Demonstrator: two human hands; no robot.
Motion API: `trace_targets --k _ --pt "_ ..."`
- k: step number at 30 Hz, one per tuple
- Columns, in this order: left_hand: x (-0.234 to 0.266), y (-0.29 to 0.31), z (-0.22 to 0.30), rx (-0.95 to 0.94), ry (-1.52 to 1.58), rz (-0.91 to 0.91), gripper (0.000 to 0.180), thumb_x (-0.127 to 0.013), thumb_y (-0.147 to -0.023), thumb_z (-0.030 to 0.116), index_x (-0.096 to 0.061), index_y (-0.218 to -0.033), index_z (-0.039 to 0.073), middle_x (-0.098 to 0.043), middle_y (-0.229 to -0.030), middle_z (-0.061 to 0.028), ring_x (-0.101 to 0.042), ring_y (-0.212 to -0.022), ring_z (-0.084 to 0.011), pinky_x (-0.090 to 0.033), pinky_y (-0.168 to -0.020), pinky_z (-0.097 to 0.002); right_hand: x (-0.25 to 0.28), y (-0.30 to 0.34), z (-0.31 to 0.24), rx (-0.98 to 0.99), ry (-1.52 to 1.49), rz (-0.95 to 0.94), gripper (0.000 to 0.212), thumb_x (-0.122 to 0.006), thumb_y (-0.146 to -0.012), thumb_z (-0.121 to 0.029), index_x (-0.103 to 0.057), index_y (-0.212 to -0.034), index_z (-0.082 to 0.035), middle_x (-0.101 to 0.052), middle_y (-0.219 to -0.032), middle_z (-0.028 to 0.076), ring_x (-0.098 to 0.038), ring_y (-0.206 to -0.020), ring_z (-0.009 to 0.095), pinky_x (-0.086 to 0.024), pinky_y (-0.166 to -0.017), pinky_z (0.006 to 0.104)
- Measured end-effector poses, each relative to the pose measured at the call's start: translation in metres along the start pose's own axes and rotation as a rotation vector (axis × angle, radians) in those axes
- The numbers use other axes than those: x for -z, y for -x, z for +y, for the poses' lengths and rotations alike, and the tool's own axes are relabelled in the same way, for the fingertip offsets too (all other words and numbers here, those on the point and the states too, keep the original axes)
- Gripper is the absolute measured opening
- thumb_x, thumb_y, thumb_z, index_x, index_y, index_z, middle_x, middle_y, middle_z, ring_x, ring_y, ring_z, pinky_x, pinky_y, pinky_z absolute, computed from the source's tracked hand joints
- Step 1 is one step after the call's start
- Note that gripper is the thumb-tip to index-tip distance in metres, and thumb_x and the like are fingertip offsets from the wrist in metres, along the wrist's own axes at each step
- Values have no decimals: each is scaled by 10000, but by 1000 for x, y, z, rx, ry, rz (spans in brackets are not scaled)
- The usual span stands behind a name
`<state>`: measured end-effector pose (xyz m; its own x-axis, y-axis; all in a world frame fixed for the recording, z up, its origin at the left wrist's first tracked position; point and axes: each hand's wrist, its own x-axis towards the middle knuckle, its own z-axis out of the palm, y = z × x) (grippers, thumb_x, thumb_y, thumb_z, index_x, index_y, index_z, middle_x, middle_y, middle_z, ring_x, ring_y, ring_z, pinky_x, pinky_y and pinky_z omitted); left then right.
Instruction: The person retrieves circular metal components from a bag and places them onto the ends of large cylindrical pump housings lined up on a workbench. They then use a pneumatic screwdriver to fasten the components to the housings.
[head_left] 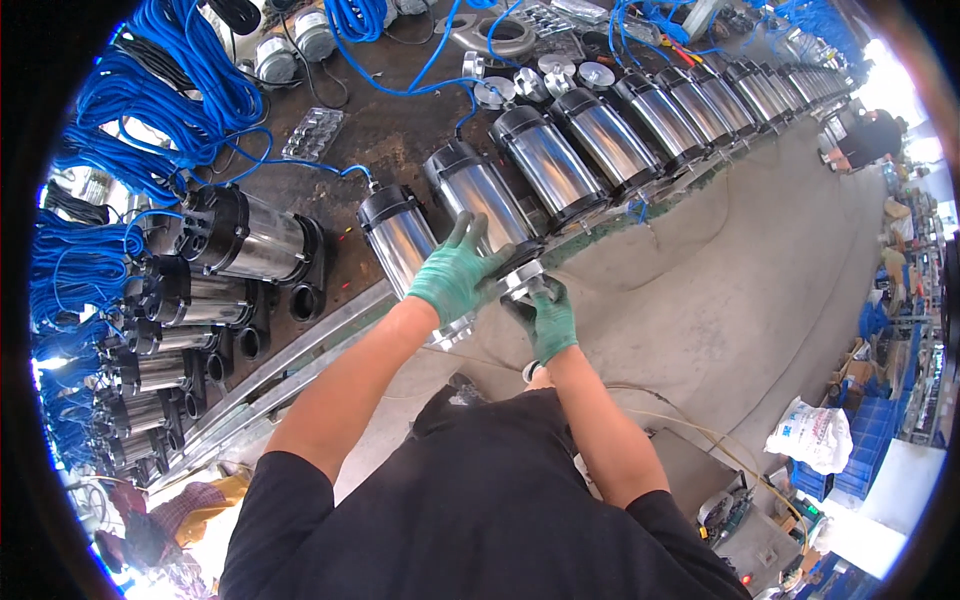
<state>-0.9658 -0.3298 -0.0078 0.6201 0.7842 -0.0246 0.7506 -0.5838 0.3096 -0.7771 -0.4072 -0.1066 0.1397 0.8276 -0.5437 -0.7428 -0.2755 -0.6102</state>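
My left hand (450,275), in a green glove with grey fingertips, lies with fingers spread against the lower end of a shiny steel pump motor (482,198) with black end caps. My right hand (550,322), gloved the same way, is closed around a round silver metal fitting (524,276) at that motor's near end, just past the bench edge. Whether the fitting is attached cannot be told. To the left lies another steel motor (395,238) with a blue cable; a silver fitting (453,332) shows at its near end, below my left forearm.
More steel motors (548,165) lie in a row along the bench (345,225) to the far right. Assembled pumps (250,235) and coiled blue cables (190,80) crowd the left. Round metal parts (495,92) sit behind the row. Someone (870,140) crouches at far right.
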Motion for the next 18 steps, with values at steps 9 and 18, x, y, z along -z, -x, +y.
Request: trace_targets --k 9,18 --pt "3 -2 0 15 -4 -31 608 -696 -916 332 -532 -1499 289 -259 -1657 -246 -208 -1525 -516 -381 -1188 -522 -8 -1 3 69 108 11 445 -707 -950 -68 -474 -1327 -102 -618 -1207 102 -677 -1017 249 -652 -828 405" --pt "5 -5 9 30 -30 -40 805 -813 -803 443 -498 -1520 257 -235 -1658 -263 -237 -1512 -528 -349 -1203 -524 4 -8 -37 92 723 -62 421 -710 -952 -99 -490 -1310 -121 -648 -1196 117 -675 -1042 232 -606 -830 407"
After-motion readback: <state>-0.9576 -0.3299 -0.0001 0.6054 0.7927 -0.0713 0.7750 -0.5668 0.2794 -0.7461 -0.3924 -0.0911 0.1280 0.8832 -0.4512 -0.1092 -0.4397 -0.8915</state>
